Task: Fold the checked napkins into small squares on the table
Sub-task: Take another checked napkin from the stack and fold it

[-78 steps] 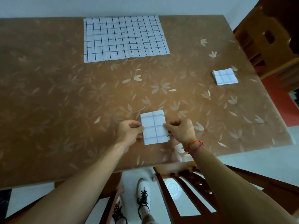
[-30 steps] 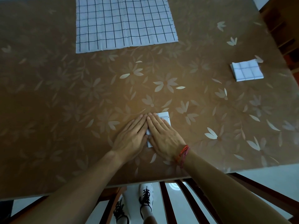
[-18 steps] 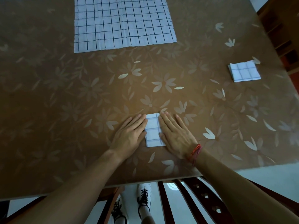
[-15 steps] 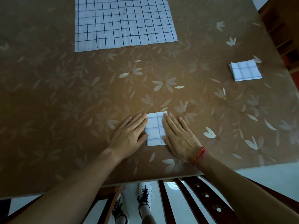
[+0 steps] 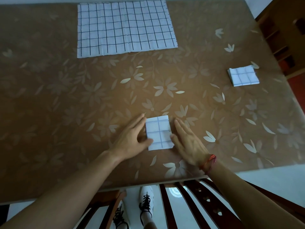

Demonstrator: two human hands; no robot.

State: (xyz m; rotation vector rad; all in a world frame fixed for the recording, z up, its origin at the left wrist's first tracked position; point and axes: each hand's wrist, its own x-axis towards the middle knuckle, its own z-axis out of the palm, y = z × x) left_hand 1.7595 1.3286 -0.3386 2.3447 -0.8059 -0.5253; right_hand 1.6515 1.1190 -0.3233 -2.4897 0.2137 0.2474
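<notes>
Folded napkin: lay near the table's front edge, between my hands, a small packet rather taller than wide.
Left hand: flat and spread, gripping nothing; thumb lapped onto the packet's left edge.
Right hand: flat, unclenched, just beside the right edge.
Step, as I judged it: pressing and squaring; best to line up the edges, then flatten the layers.
Finished square: far right.
Unfolded napkin: far side, not yet folded.

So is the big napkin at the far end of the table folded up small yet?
No, the big napkin lies spread flat, showing many checks.
</notes>
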